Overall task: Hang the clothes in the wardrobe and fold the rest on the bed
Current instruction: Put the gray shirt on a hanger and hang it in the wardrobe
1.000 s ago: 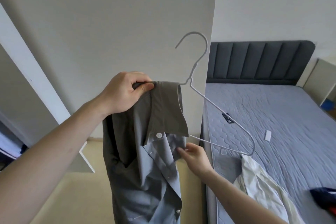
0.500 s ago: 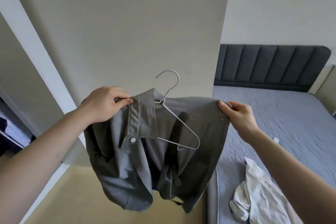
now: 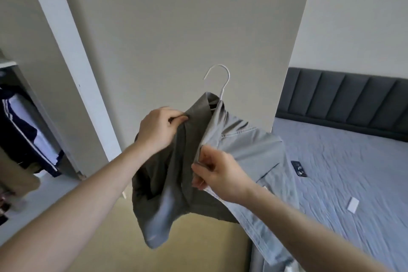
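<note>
Right hand (image 3: 217, 173) pinches the shirt (image 3: 247, 152) front edge, fingers curled on the fabric. Left hand (image 3: 157, 130) grips the collar side. Shirt's on a hanger (image 3: 220, 83), held up between wardrobe (image 3: 26, 134) and bed (image 3: 353, 161).

Pale wall panel (image 3: 187, 28) ahead, white door edge (image 3: 64, 68) at left, open wardrobe (image 3: 13, 117) with dark clothes (image 3: 24, 130) hanging inside, yellowish floor (image 3: 198, 245) below, bed (image 3: 353, 172) at right with grey quilted mattress, dark padded headboard (image 3: 344, 99), soft daylight
</note>
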Demonstrator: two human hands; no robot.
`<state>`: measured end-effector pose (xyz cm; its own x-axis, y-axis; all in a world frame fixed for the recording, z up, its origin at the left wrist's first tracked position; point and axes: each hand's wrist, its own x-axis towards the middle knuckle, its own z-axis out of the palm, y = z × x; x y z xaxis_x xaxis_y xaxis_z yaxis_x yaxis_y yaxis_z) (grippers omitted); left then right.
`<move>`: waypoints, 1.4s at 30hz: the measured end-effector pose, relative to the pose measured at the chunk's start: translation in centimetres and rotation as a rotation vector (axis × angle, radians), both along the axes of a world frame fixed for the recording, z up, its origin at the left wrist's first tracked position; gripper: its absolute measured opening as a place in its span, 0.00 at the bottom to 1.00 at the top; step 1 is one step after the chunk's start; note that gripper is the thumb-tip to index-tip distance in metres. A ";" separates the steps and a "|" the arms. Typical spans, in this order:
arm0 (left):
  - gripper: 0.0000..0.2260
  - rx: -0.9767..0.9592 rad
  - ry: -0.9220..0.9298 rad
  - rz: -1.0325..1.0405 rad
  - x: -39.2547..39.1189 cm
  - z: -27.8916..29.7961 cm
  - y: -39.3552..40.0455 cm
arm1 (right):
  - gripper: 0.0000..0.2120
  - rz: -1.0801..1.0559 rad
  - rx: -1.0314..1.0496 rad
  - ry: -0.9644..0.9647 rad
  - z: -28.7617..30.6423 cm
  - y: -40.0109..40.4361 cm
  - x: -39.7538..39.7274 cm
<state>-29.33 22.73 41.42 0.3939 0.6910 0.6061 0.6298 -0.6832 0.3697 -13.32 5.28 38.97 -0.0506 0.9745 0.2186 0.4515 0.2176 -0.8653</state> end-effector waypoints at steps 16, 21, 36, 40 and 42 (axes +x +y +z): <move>0.13 -0.149 -0.201 0.007 -0.3 1.3 -1.7 | 0.03 -0.336 0.353 -0.447 5.2 2.3 16.6; 0.11 -0.115 -0.196 0.042 -1.4 1.4 -2.2 | 0.14 -0.189 0.103 -0.508 4.4 5.9 18.3; 0.10 -0.023 -0.021 0.579 -12.4 -0.2 0.2 | 0.16 0.091 0.133 -0.224 0.8 15.2 3.7; 0.19 -0.173 -0.118 0.654 -16.0 -0.8 0.7 | 0.14 0.063 0.149 -0.214 0.4 18.0 -1.3; 0.24 -0.300 -0.288 0.601 -17.8 -0.8 0.6 | 0.13 0.057 0.165 -0.211 0.1 19.3 -4.1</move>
<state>-47.17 23.35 40.59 -0.2520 0.8905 0.3789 0.7136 -0.0935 0.6943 -17.43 24.58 39.10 -0.1660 0.9209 0.3528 0.6012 0.3781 -0.7040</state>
